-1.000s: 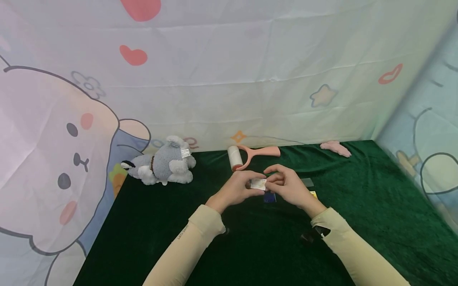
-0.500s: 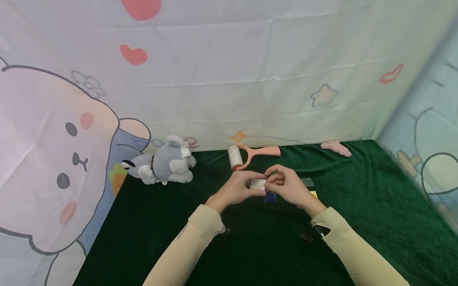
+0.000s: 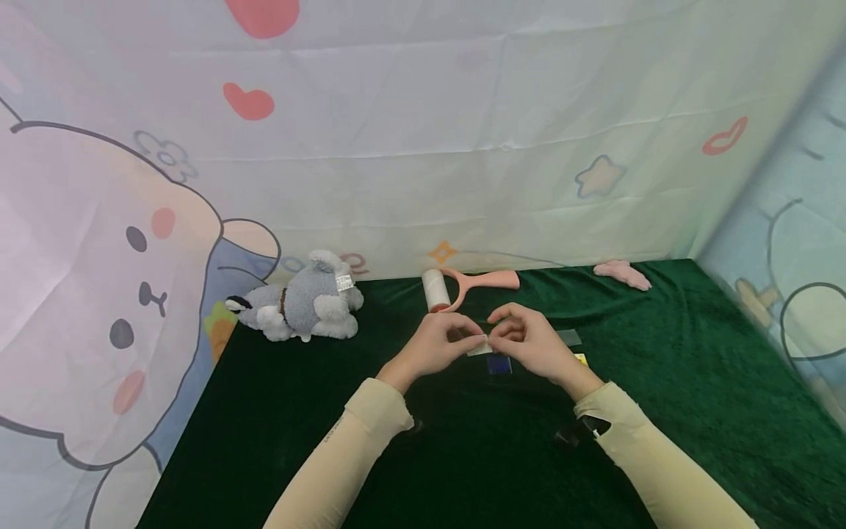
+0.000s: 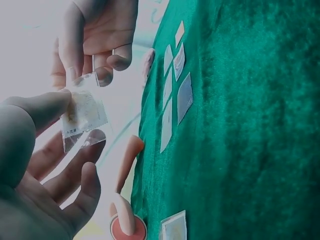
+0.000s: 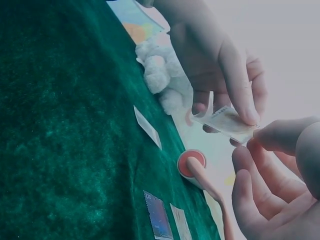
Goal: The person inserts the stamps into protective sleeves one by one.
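Observation:
A small clear sleeve with a pale stamp inside (image 4: 89, 107) is held up between both hands, above the green cloth. My left hand (image 3: 436, 347) pinches it with thumb and fingers; in the left wrist view several fingers spread behind the clear end. From the other side, my right hand (image 3: 534, 344) pinches its edge between thumb and index finger. Just below the hands lies a dark blue stamp (image 3: 499, 365) with a perforated edge. Several more flat stamps or sleeves, such as a bluish one (image 4: 185, 98), lie on the cloth, mostly hidden by the hands in the head view.
A lint roller (image 3: 489, 280) with a pink handle lies behind the hands. At the back left rests a grey and white plush toy (image 3: 311, 301); a pink soft thing (image 3: 623, 274) lies back right. A printed curtain (image 3: 423, 147) hangs behind the green cloth (image 3: 694, 382).
My left thumb has moved up toward the fingertips, and the sleeve now tilts and shows less of its face in the head view. The right hand has hardly moved.

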A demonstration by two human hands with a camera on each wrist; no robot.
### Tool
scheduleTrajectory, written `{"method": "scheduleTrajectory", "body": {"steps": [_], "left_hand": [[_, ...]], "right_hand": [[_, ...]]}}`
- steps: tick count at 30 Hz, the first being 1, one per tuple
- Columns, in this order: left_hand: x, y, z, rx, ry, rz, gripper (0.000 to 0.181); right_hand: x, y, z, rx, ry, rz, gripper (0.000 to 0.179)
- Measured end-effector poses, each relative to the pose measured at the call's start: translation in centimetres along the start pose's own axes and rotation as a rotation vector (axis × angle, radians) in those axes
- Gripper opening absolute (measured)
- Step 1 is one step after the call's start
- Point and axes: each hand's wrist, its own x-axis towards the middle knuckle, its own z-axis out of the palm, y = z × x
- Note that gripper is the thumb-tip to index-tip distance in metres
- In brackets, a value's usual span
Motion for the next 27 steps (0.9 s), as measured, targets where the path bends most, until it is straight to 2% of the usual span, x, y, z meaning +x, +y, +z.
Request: {"method": "scheduleTrajectory", "body": {"steps": [6, 16, 27], "left_hand": [[-0.1, -0.2, -0.1, -0.019, 0.025, -0.005, 0.010], [-0.4, -0.3, -0.3, -0.058, 0.037, -0.092, 0.013], [-0.5, -1.4, -0.2, -0.066, 0.075, -0.214, 0.015]], "right_hand": [[0.0, 0.0, 0.0, -0.004, 0.012, 0.003, 0.025], [0.0, 0.2, -0.4, -0.021, 0.032, 0.010, 0.024], [-0.2, 0.6, -0.6, -0.023, 0.036, 0.020, 0.023]]}}
